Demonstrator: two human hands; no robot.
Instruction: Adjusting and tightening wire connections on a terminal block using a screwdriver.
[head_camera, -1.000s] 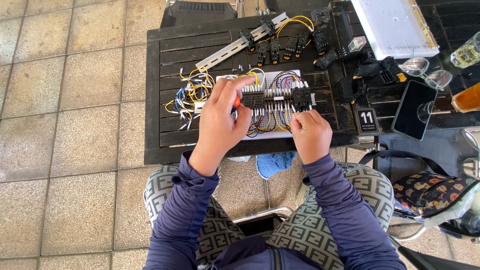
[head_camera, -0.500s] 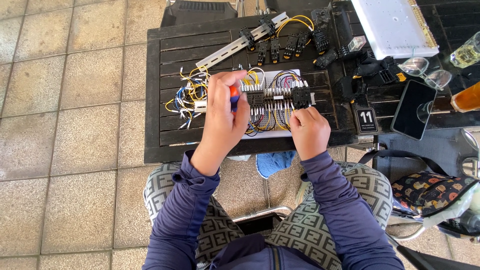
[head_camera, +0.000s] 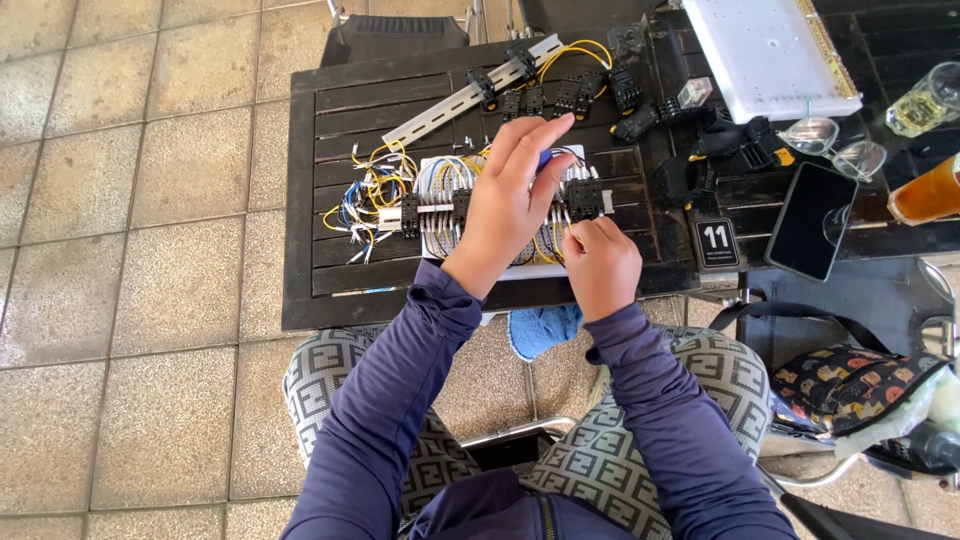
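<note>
A dark slatted table (head_camera: 330, 180) carries the work; its near edge runs just above the person's knees, and its left third lies bare, with open paving beyond; the right side is crowded. A white wiring board (head_camera: 545, 268) with a row of black relay sockets (head_camera: 430, 212) lies near the table's middle, close to the near edge; its long axis runs left to right, parallel to that edge, and loose yellow, blue and white wires (head_camera: 365, 195) spill off its left end toward the bare slats.

The left hand (head_camera: 505, 200) reaches over the board's middle, fingers long and slightly spread, pointing up and to the right; a small blue-tipped thing, too hidden to name, shows between thumb and forefinger, so the grip cannot be told for sure. The right hand (head_camera: 600, 262) sits at the board's right end, fingers curled in tight and pinching at a black socket (head_camera: 585, 195); whether it grips or only presses cannot be told.

Behind the board a grey mounting rail (head_camera: 455, 100) lies slantwise, rising to the right, with more black sockets beside it; a white panel (head_camera: 770, 50) overhangs the far right corner; a dark phone (head_camera: 808, 220), glasses (head_camera: 825, 135) and a small numbered black card (head_camera: 716, 242) hem in the right.
</note>
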